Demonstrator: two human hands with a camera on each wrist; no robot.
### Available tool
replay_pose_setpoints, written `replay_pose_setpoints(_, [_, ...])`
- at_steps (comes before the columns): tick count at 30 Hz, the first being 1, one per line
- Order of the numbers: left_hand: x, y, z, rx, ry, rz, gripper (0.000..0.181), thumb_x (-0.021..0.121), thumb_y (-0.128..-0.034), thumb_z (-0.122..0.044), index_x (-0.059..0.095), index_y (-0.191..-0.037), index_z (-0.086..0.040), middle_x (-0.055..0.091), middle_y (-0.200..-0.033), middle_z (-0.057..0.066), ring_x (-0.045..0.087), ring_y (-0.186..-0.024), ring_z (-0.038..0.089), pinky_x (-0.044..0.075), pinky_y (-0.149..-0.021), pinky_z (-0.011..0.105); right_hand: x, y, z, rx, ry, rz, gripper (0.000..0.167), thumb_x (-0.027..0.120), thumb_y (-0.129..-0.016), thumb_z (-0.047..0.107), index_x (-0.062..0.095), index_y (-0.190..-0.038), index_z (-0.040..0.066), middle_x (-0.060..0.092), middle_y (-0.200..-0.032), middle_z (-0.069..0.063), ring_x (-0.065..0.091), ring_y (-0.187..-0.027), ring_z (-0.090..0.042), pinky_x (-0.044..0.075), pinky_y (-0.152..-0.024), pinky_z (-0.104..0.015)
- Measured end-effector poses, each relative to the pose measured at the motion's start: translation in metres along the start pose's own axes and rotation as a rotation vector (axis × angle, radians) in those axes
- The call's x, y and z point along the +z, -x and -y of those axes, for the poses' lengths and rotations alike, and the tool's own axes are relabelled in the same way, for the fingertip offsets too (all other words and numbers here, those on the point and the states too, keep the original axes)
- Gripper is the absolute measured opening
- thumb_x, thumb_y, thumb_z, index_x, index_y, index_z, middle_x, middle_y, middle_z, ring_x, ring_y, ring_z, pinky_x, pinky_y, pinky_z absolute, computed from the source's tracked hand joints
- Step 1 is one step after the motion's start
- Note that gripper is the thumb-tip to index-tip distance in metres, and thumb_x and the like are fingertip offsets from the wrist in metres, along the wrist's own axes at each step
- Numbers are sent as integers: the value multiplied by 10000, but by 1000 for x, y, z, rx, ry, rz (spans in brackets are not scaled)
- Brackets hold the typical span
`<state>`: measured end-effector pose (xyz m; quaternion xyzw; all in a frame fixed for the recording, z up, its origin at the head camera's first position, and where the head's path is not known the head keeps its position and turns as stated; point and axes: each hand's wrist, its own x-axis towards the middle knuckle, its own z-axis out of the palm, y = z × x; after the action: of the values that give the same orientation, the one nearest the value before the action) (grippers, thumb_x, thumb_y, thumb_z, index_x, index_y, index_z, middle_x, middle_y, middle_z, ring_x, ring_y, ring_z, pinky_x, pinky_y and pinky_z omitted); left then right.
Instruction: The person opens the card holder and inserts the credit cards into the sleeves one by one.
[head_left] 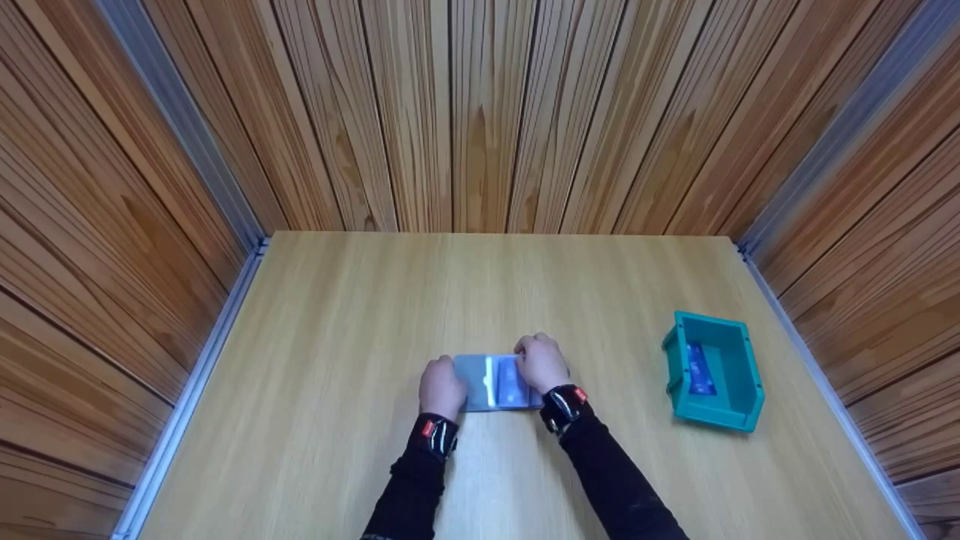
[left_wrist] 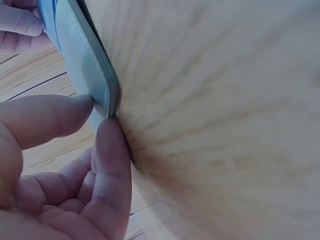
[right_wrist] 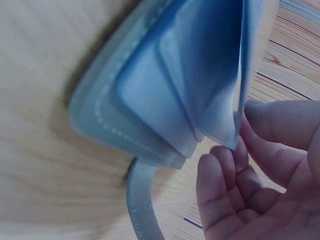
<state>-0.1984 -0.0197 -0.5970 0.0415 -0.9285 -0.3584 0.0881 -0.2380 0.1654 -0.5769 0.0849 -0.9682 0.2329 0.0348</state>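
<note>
A pale blue-green wallet-like holder (head_left: 471,382) with stitched edges lies unfolded on the table, blue clear sleeves (head_left: 511,382) on its right part. My left hand (head_left: 442,388) pinches its left edge; in the left wrist view the thumb and forefinger of that hand (left_wrist: 65,165) grip the corner of the cover (left_wrist: 82,60). My right hand (head_left: 542,363) is at the right part. The right wrist view shows the right hand (right_wrist: 265,175) pinching the edge of a raised sleeve (right_wrist: 215,60), above the stitched cover (right_wrist: 95,110) with a strap (right_wrist: 142,200) hanging out.
A teal bin (head_left: 731,416) stands on the right of the table, with a blue-purple card or packet (head_left: 700,369) inside against its left side. Wooden walls (head_left: 487,112) with metal edge rails (head_left: 184,397) enclose the table (head_left: 337,300).
</note>
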Motion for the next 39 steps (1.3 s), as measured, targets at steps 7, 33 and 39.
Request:
replay_pose_setpoints(7, [0,0,0,17,-6,-9,145,638,-719,56,623,-860,87,602,-795,209,610,-796,405,489,-735,510,-2,0,2,72,-26,52,81,693,-849,84,668,-917,47,573,-907,-128,586,-880,-336,500,-761,-467])
replay_pose_setpoints(33, [-1,0,0,-6,-2,4,206,635,-724,63,634,-924,109,613,-832,208,610,-838,393,491,-765,494,-8,1,2,13,-30,-12,52,662,-875,46,681,-908,11,627,-876,-139,623,-837,-337,495,-766,-456])
replay_pose_setpoints(39, [-1,1,0,-4,-3,2,214,639,-721,55,634,-928,109,616,-838,216,610,-842,400,488,-769,500,-9,-1,4,45,-33,14,59,651,-895,57,680,-934,23,629,-897,-140,624,-857,-333,499,-771,-461])
